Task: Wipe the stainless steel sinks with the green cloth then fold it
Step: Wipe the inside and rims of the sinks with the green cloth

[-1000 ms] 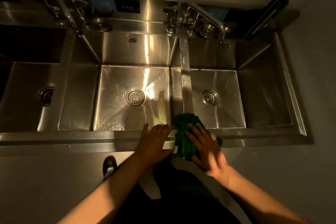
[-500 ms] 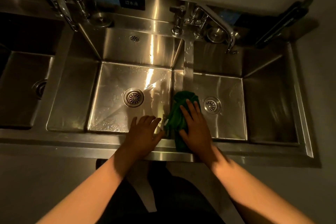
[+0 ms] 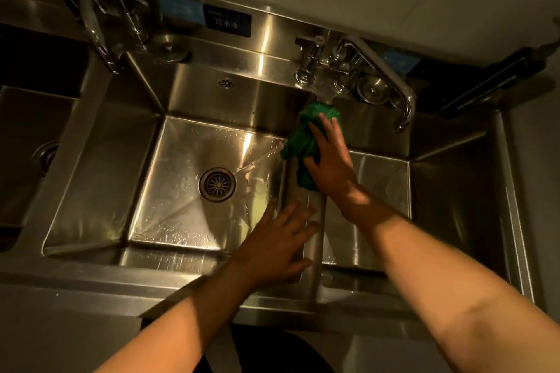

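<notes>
While flat right hand presses half-hidden green cloth, left hand spread, blurred.

Both forearms bare, reaching forward from the lower frame and converging toward centre. Left hand: palm down, fingers straight and spread, thumb out toward the right arm, holding nothing; outline slightly blurred. Right hand: further forward than the left, palm down, fingers straight and close together, pressed flat on the green cloth. Right wrist roughly in line with forearm. Hands near, not touching.
</notes>
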